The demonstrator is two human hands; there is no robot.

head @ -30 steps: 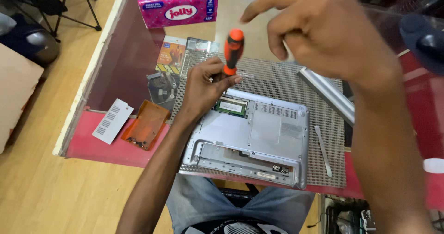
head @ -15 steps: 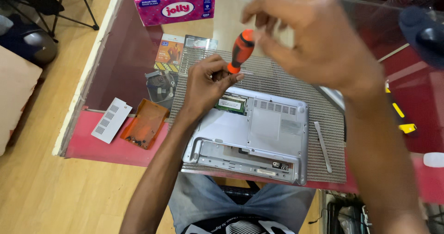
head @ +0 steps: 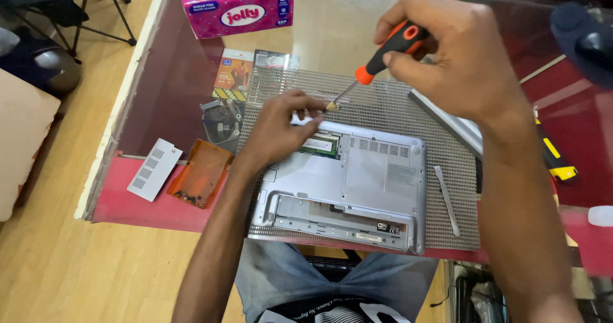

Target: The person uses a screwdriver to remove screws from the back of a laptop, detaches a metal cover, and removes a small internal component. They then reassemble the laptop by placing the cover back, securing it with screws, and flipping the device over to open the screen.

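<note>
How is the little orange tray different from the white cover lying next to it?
The orange tray is open like a shallow dish with small dark bits, likely screws, inside; the white cover is a flat plate that holds nothing. The white cover has rows of vent slots; the orange tray has none. The orange tray looks a bit bigger and is nearer the left hand. Both lie on the red edge of the table, left of the laptop.

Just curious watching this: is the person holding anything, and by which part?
The right hand grips a screwdriver by its orange-and-black handle. The left hand fingers pinch near its metal tip, above the opened laptop.
</note>
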